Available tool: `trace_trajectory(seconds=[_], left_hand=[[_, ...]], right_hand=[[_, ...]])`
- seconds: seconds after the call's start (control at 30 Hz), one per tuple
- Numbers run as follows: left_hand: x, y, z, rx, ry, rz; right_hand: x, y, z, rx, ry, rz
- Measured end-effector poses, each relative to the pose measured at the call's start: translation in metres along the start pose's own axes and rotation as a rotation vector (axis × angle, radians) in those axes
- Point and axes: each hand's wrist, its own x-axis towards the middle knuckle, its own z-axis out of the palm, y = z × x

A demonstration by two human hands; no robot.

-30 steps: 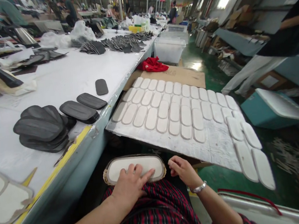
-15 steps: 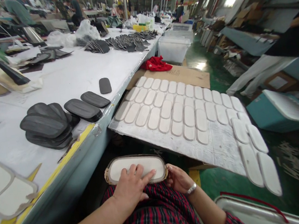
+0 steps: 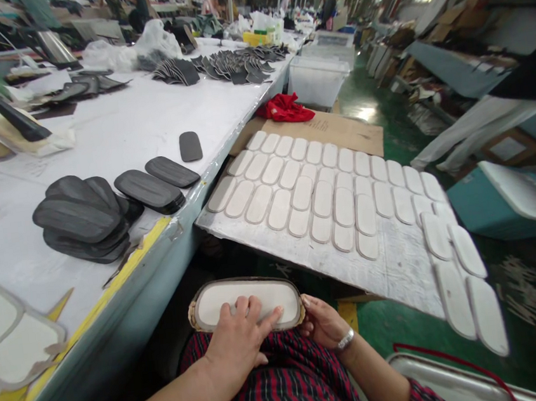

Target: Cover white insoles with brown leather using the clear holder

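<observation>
Resting L hand [image 3: 241, 331]: lying open, fingers spread, on white-faced oval pad w/ grey border & brown gathered rim [image 3: 209, 305].
R hand [image 3: 323, 322]: pinching rim at pad's R end btwn thumb & fingers, tips partly hidden.
Pad: sitting against striped red-&-black clothing [image 3: 287, 386], just nearside of flat grey board [image 3: 400, 276].
Long axis: running L–R; R hand meeting R tip, L hand covering middle.
Black oval pads [image 3: 76, 217]: lying stacked L of board.

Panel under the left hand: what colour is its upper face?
The panel is off-white with a greyish border, clearest in the head view.
</observation>
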Motion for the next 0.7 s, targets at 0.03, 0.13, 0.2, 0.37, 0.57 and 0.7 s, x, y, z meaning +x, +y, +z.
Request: trace_trajectory(seconds=[0.03,0.13,0.2,0.37,0.57,0.7], left_hand=[[0.0,0.0,0.0,-0.003,-0.005,-0.001],[0.0,0.001,0.0,-0.019,-0.015,0.003],[-0.001,-0.001,0.003,-0.033,-0.009,0.012],[-0.001,-0.003,0.012,-0.083,0.038,0.011],[-0.012,0.0,0.007,-0.27,0.104,-0.002],[-0.049,-0.034,0.012,-0.854,0.32,-0.045]], right_hand=[[0.0,0.0,0.001,-0.009,0.008,0.004],[-0.001,-0.003,0.004,-0.054,0.038,0.021],[-0.001,-0.007,0.007,-0.099,0.063,0.04],[-0.003,-0.022,0.015,-0.256,0.13,0.092],[-0.004,-0.038,0.025,-0.649,0.284,0.191],[-0.001,-0.043,0.03,-0.767,0.29,0.233]])
